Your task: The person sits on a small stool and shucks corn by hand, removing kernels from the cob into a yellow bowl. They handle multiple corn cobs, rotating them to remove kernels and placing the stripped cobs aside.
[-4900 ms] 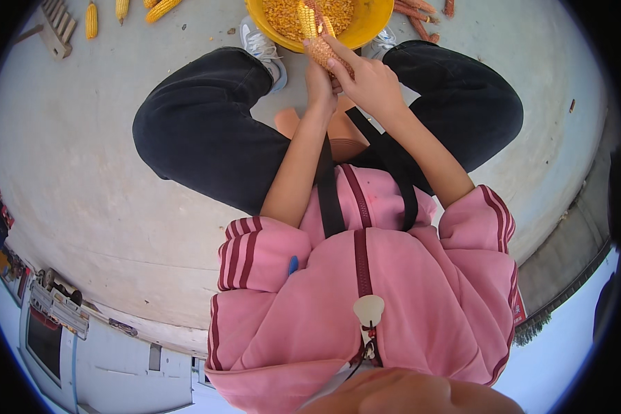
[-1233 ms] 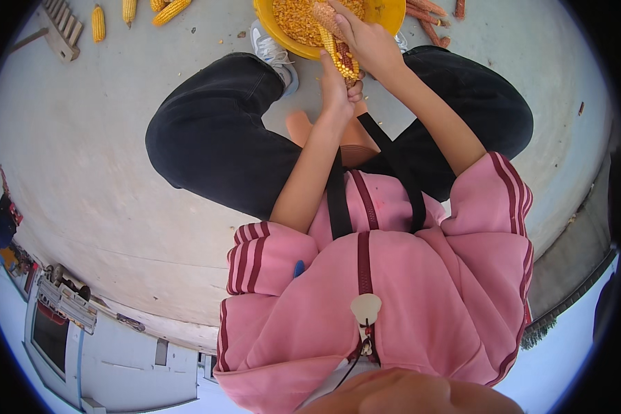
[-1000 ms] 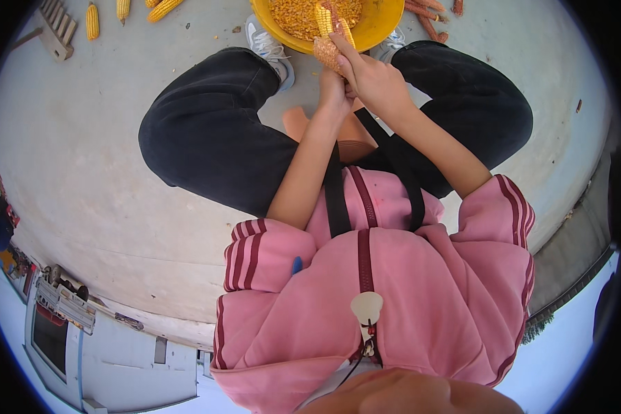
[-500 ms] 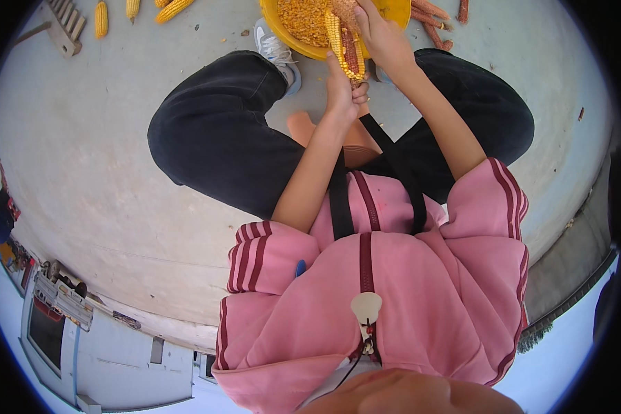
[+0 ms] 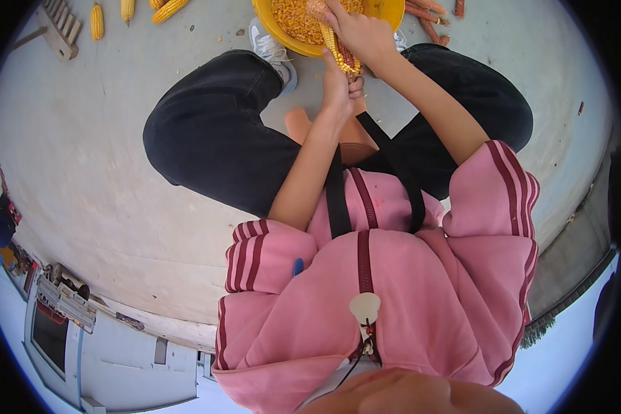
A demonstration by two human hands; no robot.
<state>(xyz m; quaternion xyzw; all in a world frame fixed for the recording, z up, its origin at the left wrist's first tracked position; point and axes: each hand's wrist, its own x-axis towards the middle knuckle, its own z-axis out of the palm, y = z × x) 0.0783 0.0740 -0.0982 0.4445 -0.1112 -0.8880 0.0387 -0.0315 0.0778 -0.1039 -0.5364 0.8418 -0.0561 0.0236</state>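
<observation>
My left hand (image 5: 340,90) grips the lower end of a partly shelled ear of corn (image 5: 330,40), which leans over the near rim of a yellow basin (image 5: 274,34). A dark red strip of bare cob runs between its yellow kernel rows. Closed around a pinkish bare corncob (image 5: 317,8), my right hand (image 5: 363,36) lies against the upper part of the ear and hides some of it. Loose corn kernels (image 5: 291,19) fill much of the basin's visible inside. Its far side is cut off by the picture's top edge.
Several bare cobs (image 5: 424,22) lie on the concrete floor right of the basin. At the far left are unshelled ears (image 5: 97,22) and a slatted wooden piece (image 5: 61,34). My shoe (image 5: 269,47) stands by the basin's left side. A brownish-orange seat (image 5: 357,141) shows between my legs.
My right hand has slid toward me and left along the ear with the bare cob, now covering more of it. The whole view has shifted slightly.
</observation>
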